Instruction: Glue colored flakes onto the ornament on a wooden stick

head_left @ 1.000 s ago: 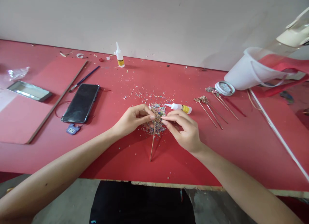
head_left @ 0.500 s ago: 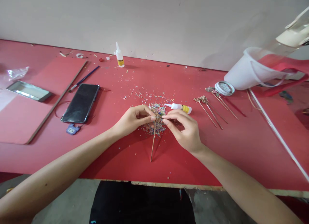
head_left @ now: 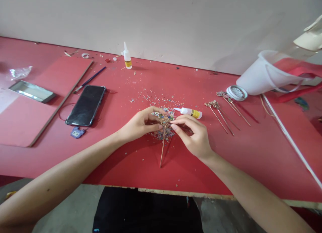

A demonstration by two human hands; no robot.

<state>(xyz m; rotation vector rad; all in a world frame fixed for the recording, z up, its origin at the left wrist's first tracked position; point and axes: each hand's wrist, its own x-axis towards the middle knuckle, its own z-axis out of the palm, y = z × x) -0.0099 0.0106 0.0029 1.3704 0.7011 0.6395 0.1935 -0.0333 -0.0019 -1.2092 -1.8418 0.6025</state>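
A gold-coloured hairpin with an ornate head and a long thin stem stands at the middle of the table, its stem slanting toward me. My right hand pinches the right edge of its head between thumb and forefinger. On the other side, my left hand has its thumb and forefinger spread around the head, the thumb tip close to it; any contact is hard to make out. Under the hands lies a heap of tiny coloured chips. A glue bottle lies on its side just beyond my right hand.
Several finished-looking hairpins lie to the right, near a round white lid and a tilted white bucket. On the left are a phone, a paintbrush, a board and a metal tray. Another glue bottle stands upright near the wall.
My left thumb and forefinger have spread apart, and more of the hairpin's head shows between them. My right hand keeps its pinch. The whole view has shifted slightly.
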